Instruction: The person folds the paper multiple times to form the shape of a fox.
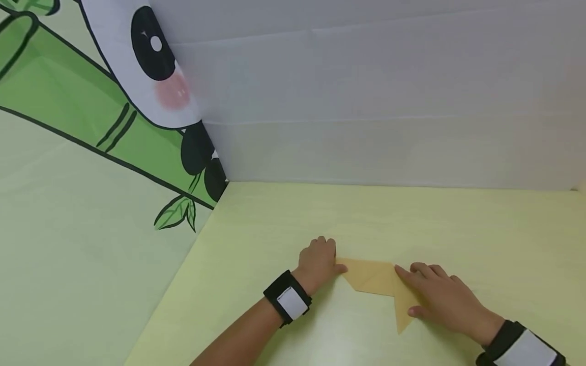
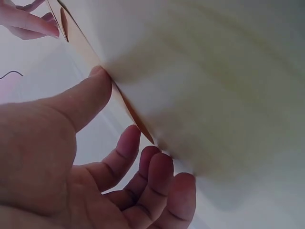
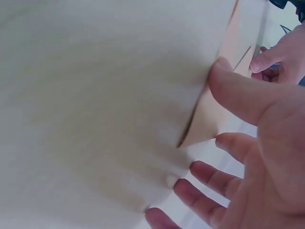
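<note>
Two black wristbands [image 1: 276, 293] each bear a white rectangular patch [image 1: 293, 303].

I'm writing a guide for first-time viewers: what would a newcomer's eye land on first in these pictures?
Probably the big cartoon face with a black eye, at the upper left of the head view. Next, perhaps, the folded orange-tan paper on the pale table, touched by the left hand and right hand. The black wristbands with white patches also stand out.
</note>
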Demonstrator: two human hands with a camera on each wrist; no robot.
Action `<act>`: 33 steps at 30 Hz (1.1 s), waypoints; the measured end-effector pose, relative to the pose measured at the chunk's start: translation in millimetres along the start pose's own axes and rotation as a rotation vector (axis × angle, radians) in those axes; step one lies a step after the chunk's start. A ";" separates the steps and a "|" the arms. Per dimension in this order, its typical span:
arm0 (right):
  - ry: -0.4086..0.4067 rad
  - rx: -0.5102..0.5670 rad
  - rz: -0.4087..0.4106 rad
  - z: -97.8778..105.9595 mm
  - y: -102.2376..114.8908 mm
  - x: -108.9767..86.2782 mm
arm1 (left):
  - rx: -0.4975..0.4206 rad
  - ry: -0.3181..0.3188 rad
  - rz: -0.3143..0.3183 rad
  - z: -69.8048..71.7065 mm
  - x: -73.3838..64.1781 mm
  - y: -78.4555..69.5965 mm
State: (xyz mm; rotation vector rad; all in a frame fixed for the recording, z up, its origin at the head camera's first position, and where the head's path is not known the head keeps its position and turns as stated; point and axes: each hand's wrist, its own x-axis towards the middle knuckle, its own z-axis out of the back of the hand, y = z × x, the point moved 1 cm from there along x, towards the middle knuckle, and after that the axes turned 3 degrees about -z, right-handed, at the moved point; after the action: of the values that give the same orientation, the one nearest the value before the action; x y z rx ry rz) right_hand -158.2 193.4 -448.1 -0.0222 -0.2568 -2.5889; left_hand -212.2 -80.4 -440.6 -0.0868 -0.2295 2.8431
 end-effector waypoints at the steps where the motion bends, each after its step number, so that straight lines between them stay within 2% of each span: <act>1: 0.014 -0.002 0.003 1.2 0.4 2.5 | -0.003 0.001 -0.001 0.3 0.0 0.3; 5: 0.069 -0.002 0.010 5.3 0.9 10.8 | -0.005 0.006 -0.010 0.1 0.4 0.6; 11: 0.150 0.037 -0.026 8.1 3.4 16.9 | -0.025 0.029 0.014 -0.6 3.2 1.1; 18: 0.187 0.045 -0.054 6.8 6.3 19.5 | -0.075 0.063 0.003 -0.7 4.2 2.3; 22: 0.211 0.042 -0.068 9.0 8.0 21.5 | -0.119 0.045 -0.054 2.1 2.1 -1.1; 28: 0.256 0.017 -0.090 12.6 11.0 25.3 | -0.144 -0.023 -0.166 11.9 -6.9 -14.4; 33: 0.267 0.012 -0.101 12.2 11.7 26.1 | -0.146 0.001 -0.214 23.4 -18.9 -30.4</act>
State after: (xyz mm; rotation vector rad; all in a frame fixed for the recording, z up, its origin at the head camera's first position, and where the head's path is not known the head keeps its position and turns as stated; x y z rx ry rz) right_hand -175.0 172.5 -432.3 0.3457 -0.1782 -2.6525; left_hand -187.6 -60.5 -411.8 -0.0878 -0.4198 2.6106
